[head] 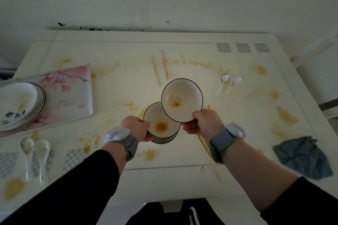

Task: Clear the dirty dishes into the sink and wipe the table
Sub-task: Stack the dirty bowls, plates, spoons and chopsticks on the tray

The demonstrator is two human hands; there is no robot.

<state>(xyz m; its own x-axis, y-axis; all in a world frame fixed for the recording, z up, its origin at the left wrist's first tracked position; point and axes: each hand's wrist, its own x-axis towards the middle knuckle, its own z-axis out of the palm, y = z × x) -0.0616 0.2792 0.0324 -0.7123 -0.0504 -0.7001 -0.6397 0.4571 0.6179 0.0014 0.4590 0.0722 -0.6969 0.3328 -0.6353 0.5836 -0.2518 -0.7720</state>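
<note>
- While your right hand [204, 124] is pinching a round, glossy, sauce-stained bowl [182, 99], its grip is clamping the near rim.
- Your left hand [137, 127] is gripping the stacked bowls [161, 127] above the smeared worktop [237, 115].

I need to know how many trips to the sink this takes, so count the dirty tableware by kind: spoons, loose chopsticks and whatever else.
Spoons: 4
Chopsticks: at least 5
Bowls in hand: at least 3
Stacked plates: about 3, hard to tell
Square platter: 1
Total: about 16
</note>
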